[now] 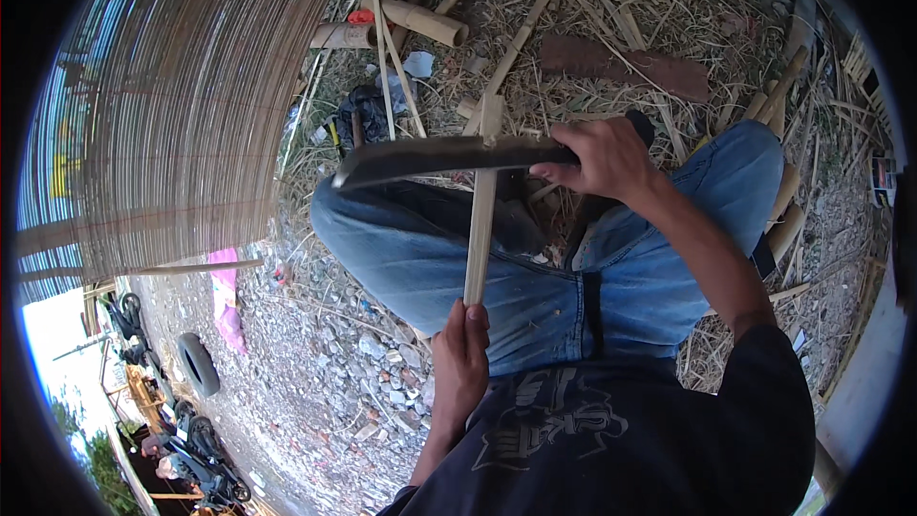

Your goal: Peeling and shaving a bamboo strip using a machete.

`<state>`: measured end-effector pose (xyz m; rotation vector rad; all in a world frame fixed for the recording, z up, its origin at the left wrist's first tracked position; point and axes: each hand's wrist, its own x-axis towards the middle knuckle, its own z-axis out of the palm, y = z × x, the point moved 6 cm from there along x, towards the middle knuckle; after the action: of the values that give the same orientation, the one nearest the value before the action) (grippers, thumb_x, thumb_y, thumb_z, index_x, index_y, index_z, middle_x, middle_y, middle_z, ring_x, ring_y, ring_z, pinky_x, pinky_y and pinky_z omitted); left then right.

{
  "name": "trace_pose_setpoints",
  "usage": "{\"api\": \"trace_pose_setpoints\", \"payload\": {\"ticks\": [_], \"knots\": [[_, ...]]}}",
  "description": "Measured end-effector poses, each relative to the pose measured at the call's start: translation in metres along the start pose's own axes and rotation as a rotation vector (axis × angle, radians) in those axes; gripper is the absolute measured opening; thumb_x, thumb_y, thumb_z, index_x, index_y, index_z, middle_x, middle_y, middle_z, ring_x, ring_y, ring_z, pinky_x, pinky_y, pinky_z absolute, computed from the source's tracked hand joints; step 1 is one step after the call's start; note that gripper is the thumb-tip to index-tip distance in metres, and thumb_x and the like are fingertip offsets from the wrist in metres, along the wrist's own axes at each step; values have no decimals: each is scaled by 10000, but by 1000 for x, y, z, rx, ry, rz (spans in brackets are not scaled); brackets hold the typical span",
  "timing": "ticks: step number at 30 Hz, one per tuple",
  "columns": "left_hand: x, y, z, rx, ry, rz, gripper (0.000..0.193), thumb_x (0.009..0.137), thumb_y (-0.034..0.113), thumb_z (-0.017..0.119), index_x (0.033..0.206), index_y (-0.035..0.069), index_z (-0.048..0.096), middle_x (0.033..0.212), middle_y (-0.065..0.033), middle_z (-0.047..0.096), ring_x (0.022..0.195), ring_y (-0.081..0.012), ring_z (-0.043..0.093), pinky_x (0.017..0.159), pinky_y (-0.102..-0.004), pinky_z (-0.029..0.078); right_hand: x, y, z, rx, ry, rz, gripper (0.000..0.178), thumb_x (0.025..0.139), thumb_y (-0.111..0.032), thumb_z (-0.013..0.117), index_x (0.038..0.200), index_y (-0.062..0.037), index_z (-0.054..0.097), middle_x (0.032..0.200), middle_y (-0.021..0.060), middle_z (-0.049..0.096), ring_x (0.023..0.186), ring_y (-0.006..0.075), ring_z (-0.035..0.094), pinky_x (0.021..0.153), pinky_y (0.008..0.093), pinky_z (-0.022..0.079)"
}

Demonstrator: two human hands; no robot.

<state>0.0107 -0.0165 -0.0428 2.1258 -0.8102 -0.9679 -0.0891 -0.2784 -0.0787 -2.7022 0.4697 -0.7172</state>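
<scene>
from afar i see the left hand (460, 352) pinching the strip (479, 239) above the jeans (401, 258), the right hand (611, 158) clutching the knife (420, 159) across it; a twisting strip could skid the knife legward.

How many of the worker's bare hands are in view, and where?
2. The left hand grips the near end of a pale, flat wood or bamboo strip; the right hand holds a long, dark, metal-bladed knife crossing the strip. Neither is hidden.
</scene>
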Motion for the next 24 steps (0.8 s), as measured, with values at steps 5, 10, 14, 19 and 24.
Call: {"api": "trace_pose_setpoints", "payload": {"ticks": [5,10,14,19,24], "knots": [[11,-4,9,29,14,56,329,1094,246,399,914,5,531,569,-85,468,487,-156,446,494,-347,357,-9,-8,8,-9,-93,116,685,874,-743,553,740,-76,638,492,99,579,456,266,645,438,402,516],[5,-1,6,12,-15,13,346,1093,263,392,882,21,520,580,-52,437,517,-128,403,505,-331,336,-8,-1,1,-52,0,74,709,860,-777,531,714,-90,627,497,89,576,445,261,637,427,395,508],[12,0,5,15,-34,-18,328,1095,247,390,895,19,516,573,-56,426,508,-127,398,501,-328,332,-7,34,4,-114,-38,192,720,851,-784,535,713,-84,631,498,86,577,453,264,641,429,386,511],[15,-2,12,-15,-49,-6,337,1093,250,391,878,20,512,577,-49,423,519,-119,395,502,-328,324,-23,-33,22,67,-44,-112,712,881,-750,529,700,-67,617,511,95,580,453,272,637,442,381,523],[8,-7,5,6,-24,-25,337,1092,249,395,881,16,518,587,-43,428,530,-116,392,504,-328,321,-8,21,14,9,-26,139,705,885,-743,531,695,-70,623,498,103,572,435,284,622,440,381,518]]}}
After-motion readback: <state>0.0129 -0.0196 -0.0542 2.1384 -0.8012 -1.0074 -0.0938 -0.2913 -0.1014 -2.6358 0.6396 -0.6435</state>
